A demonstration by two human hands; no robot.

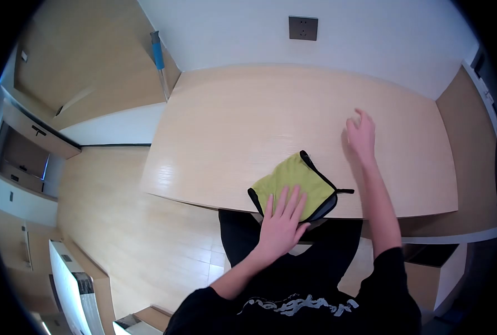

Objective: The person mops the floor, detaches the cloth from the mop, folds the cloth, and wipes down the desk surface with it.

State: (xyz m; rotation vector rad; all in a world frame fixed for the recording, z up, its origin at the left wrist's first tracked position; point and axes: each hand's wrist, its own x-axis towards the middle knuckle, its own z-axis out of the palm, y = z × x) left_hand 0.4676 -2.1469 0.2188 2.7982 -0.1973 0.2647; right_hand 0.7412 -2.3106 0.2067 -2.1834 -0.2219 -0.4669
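Note:
A yellow-green cloth [307, 176] with black edging and a short black loop lies folded at the front edge of the wooden table [237, 123]. My left hand [282, 226] rests flat on its lower left part, fingers spread. To the right and farther back, my right hand [361, 134] is over the table surface, its fingers bent and apart, with nothing in them. The cloth and my right hand are not touching.
A white wall with a dark socket plate [303, 28] rises behind the table. A blue-handled tool [157, 53] leans at the back left corner. Wooden panels flank the table. At the lower left, a white and brown box-like object [75, 279] stands on the floor.

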